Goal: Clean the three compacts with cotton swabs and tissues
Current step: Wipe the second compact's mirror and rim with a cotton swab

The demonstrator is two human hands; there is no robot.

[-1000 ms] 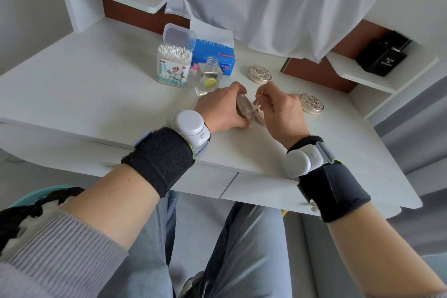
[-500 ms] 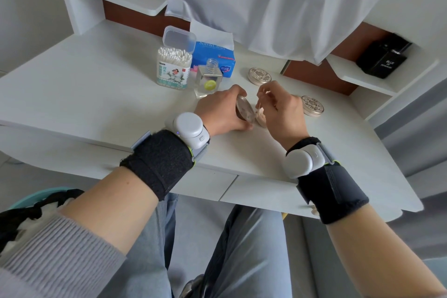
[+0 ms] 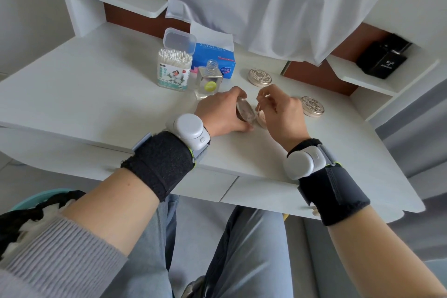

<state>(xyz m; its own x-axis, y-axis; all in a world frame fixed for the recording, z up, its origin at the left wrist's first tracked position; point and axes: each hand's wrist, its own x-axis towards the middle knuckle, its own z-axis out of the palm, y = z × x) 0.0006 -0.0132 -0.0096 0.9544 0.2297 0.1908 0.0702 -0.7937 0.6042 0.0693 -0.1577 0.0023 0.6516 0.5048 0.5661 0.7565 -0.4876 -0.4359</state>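
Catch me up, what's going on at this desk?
A person is cleaning compacts at a white desk. The left hand holds the open compact with its lid tilted up, while the right hand pinches a cotton swab, tip down at the pan. A closed compact lies behind the hands, a second closed compact to their right. The open swab box, tissue pack and an uncapped bottle stand at the back.
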